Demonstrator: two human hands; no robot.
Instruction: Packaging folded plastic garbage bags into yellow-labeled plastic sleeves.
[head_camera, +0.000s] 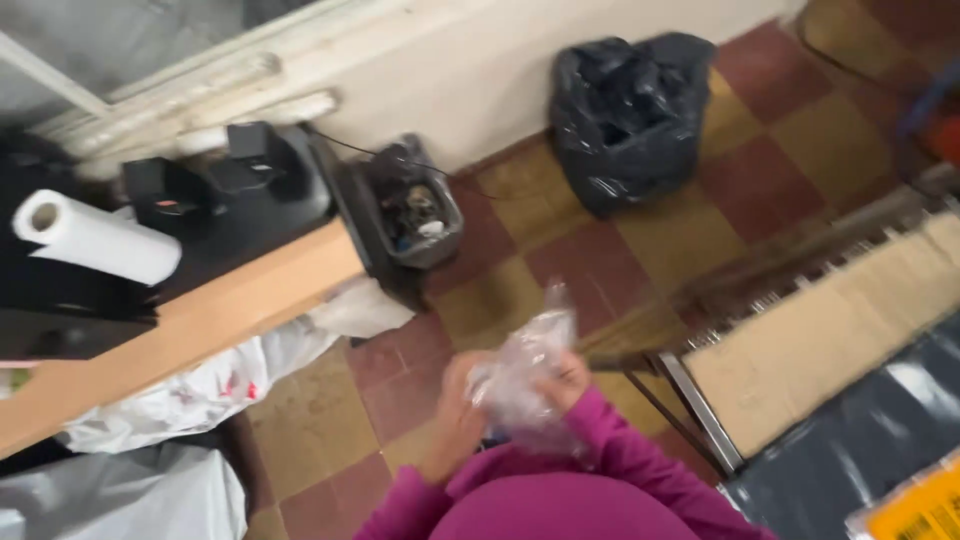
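Both hands close on a crumpled clear plastic bag (520, 375) held in front of the magenta-sleeved body: the left hand (458, 410) grips its left side, the right hand (568, 382) its right, fingers curled into the film. What the bag holds is too blurred to tell. Beyond the grip, by the wall, a grey bin (410, 210) holds mixed rubbish. Further right of it sits a bulging black rubbish bag (625, 115). Left of the grip, a paper towel roll (95, 238) lies on a wooden-edged counter (200, 325).
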